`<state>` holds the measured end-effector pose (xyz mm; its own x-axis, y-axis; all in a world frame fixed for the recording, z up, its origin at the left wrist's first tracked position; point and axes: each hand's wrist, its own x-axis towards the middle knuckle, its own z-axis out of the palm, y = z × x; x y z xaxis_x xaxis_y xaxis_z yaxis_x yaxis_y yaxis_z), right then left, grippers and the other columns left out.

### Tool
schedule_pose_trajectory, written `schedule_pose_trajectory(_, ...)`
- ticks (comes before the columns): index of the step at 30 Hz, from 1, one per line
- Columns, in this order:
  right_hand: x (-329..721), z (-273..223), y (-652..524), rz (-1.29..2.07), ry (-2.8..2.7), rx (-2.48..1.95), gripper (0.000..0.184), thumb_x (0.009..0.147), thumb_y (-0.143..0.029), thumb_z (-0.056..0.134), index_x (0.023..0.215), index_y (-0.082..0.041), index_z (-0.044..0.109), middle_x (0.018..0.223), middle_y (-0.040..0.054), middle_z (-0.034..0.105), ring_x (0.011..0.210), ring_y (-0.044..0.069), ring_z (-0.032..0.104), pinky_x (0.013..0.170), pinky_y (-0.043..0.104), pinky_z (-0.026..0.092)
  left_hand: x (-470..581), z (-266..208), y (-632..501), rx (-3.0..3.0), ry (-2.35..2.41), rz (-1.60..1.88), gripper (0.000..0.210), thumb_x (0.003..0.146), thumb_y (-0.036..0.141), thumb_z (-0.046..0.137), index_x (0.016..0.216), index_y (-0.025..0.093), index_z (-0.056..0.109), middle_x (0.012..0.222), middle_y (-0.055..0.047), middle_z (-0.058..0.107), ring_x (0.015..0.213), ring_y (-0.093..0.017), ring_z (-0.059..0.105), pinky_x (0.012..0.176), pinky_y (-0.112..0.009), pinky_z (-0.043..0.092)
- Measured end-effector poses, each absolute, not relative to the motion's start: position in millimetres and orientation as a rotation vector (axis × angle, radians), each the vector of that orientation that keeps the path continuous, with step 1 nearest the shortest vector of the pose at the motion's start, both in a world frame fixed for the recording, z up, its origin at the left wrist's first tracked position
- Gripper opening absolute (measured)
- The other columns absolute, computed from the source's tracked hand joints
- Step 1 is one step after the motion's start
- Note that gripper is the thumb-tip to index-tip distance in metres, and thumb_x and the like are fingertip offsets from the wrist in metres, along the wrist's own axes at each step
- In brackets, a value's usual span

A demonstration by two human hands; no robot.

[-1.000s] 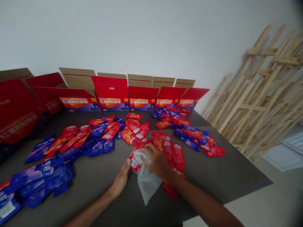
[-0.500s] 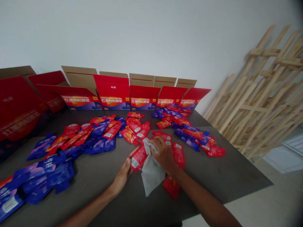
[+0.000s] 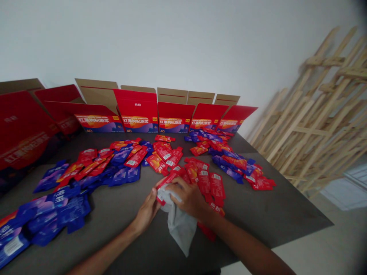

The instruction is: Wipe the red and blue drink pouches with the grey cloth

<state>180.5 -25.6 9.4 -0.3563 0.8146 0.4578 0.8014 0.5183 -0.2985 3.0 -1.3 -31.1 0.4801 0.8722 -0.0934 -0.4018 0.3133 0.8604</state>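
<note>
hands (image 3: 147, 211) close together, gripping, forearms (image 3: 111, 244) converging

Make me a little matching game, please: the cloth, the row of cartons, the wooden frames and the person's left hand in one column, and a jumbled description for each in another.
Things:
1. Cloth
2. Row of cartons
3. Wooden frames
4. Left hand

Descriptions:
A. Pale, standing to the right of the table
B. Holding a red pouch at its edge
C. Grey, bunched in the right hand, its end hanging loose
D. Red fronts, along the back of the table

Right pairs: 1-C, 2-D, 3-A, 4-B
</note>
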Motion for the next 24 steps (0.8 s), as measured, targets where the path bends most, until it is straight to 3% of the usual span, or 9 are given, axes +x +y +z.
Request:
schedule_pose_trajectory(8, 212, 17, -4, -0.069, -1.89, -1.565, 0.025, 0.089, -0.015, 0.059, 0.111, -0.026, 0.064, 0.112, 0.0057, 0.062, 0.095, 0.02, 0.064, 0.067, 0.026, 0.052, 4, -20, -5, 0.908, 0.666, 0.915, 0.064, 0.091, 0.055, 0.049, 0.145, 0.02, 0.044, 0.117, -0.012, 0.068, 0.097, -0.025, 0.063, 0.088, -0.038, 0.048)
schedule_pose_trajectory(19, 179, 5, -24, 0.032, -2.196, -1.387, 0.03, 0.09, -0.019, 0.06, 0.119, -0.027, 0.061, 0.115, 0.0047, 0.062, 0.093, 0.018, 0.064, 0.079, 0.028, 0.054, 7, -22, -1, 0.821, 0.66, 0.959, 0.058, 0.092, 0.051, 0.05, 0.142, 0.021, 0.048, 0.115, -0.01, 0.068, 0.103, -0.026, 0.062, 0.087, -0.039, 0.049)
schedule_pose_trajectory(24, 181, 7, -23, 0.024, -2.146, -1.399, 0.029, 0.09, -0.018, 0.059, 0.117, -0.027, 0.062, 0.114, 0.0053, 0.062, 0.093, 0.018, 0.064, 0.072, 0.027, 0.053, 7, -21, -3, 0.8, 0.678, 0.954, 0.059, 0.093, 0.05, 0.05, 0.143, 0.019, 0.047, 0.117, -0.011, 0.067, 0.102, -0.025, 0.062, 0.087, -0.038, 0.05)
